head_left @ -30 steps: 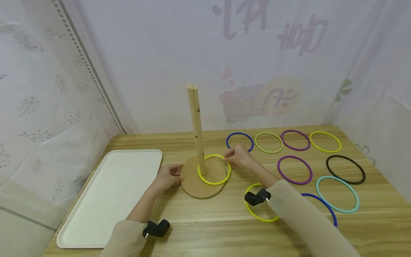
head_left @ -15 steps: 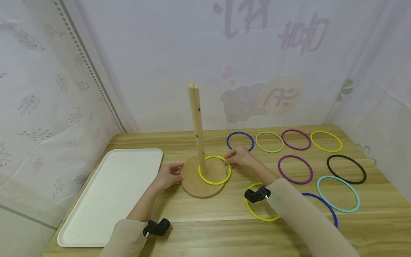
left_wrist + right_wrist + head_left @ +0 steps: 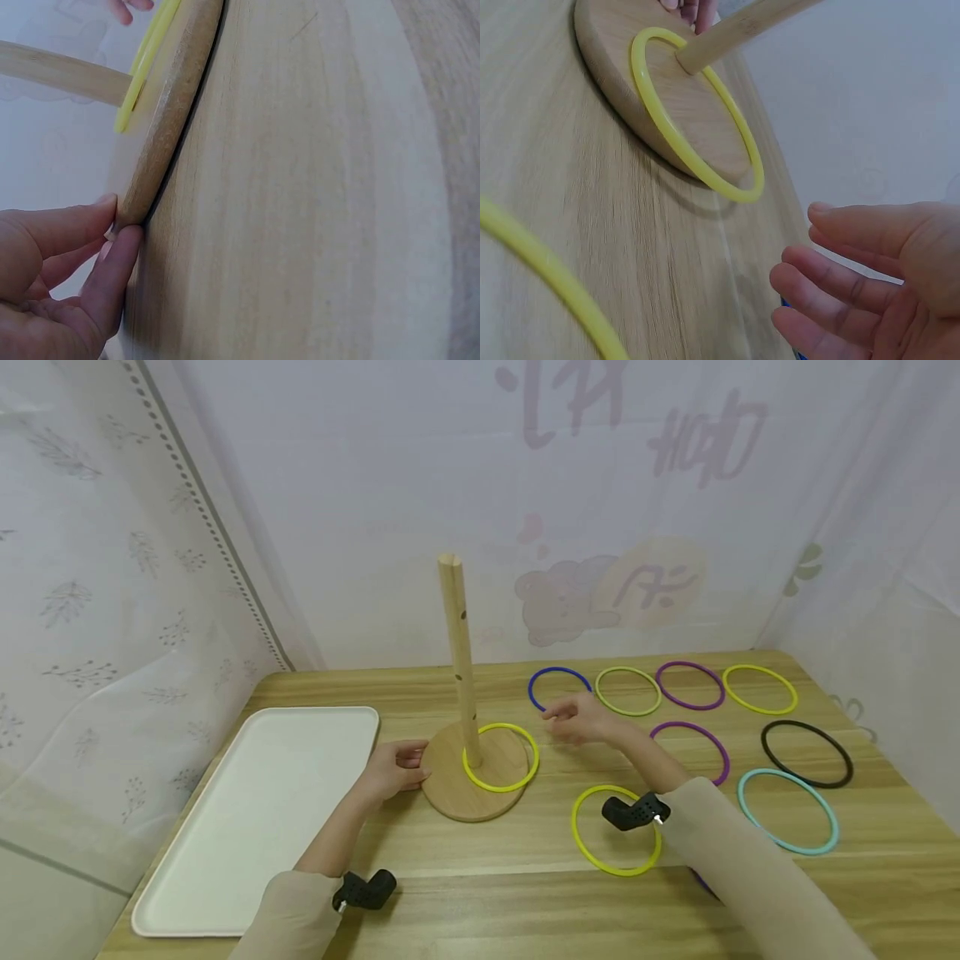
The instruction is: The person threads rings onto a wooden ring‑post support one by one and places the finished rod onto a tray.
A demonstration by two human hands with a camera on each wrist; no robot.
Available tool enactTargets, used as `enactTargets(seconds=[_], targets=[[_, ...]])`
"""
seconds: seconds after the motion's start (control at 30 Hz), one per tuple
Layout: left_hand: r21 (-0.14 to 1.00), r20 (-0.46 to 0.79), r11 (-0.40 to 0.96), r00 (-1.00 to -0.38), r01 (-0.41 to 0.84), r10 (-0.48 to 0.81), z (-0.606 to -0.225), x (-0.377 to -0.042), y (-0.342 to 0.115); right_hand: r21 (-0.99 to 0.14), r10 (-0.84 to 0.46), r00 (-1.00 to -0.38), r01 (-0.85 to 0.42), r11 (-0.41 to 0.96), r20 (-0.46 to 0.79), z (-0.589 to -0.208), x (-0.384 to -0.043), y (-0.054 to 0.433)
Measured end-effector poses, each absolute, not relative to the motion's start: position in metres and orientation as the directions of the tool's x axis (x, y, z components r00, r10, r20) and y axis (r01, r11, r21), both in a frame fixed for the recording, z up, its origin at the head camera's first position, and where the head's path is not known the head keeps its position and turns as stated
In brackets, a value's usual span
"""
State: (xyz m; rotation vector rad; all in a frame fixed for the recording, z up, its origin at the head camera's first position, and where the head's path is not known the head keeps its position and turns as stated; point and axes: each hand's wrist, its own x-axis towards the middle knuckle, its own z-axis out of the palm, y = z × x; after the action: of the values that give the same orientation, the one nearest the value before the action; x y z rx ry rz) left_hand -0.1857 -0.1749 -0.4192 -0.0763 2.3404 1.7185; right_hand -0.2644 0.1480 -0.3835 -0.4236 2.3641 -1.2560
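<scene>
A round wooden base (image 3: 450, 797) with an upright wooden post (image 3: 459, 652) stands on the table. Around the post's foot lies a yellow ring (image 3: 501, 791), its right side reaching past the base's edge. My left hand (image 3: 388, 772) holds the base's left rim; up close in the left wrist view, thumb and finger (image 3: 64, 225) are on that rim. Nothing is in my right hand (image 3: 585, 718), which hovers right of the base near a blue ring (image 3: 561, 669). Its fingers are apart and loosely bent in the right wrist view (image 3: 870, 277).
A white tray (image 3: 262, 810) lies at the left. Several rings spread over the right side: a second yellow one (image 3: 576, 831), a light green one (image 3: 628, 669), purple ones (image 3: 690, 663), a black one (image 3: 806, 724) and a turquoise one (image 3: 787, 773). My right sleeve partly covers another blue ring (image 3: 703, 883).
My right hand has let go of the yellow ring round the post and moved right, away from it. The ring stays in place. The left hand has not moved.
</scene>
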Motion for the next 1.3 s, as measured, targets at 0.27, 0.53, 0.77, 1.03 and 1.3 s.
enactTargets(seconds=[0.27,0.53,0.77,1.03,1.3], targets=[[0.933,-0.221,0.311,-0.971,-0.181,0.097,-0.418,-0.186,-0.174,-0.783,-0.518,-0.824,-0.16,0.601,-0.229,-0.375,-0.25,0.181],[0.933,-0.218,0.314,-0.971,-0.177,0.102,-0.418,-0.187,-0.175,-0.719,-0.662,-0.742,-0.401,0.568,-0.11,-0.383,-0.23,0.214],[0.937,-0.212,0.303,-0.971,-0.172,0.106,-0.421,-0.188,-0.179,-0.673,-0.651,-0.75,-0.422,0.608,-0.118,-0.392,-0.213,0.231],[0.94,-0.214,0.293,-0.97,-0.174,0.113,-0.422,-0.186,-0.18,-0.667,-0.644,-0.761,-0.443,0.599,-0.073,-0.403,-0.203,0.236],[0.943,-0.222,0.279,-0.967,-0.181,0.121,-0.421,-0.187,-0.178,-0.635,-0.596,-0.803,-0.461,0.619,0.002,-0.41,-0.197,0.235]])
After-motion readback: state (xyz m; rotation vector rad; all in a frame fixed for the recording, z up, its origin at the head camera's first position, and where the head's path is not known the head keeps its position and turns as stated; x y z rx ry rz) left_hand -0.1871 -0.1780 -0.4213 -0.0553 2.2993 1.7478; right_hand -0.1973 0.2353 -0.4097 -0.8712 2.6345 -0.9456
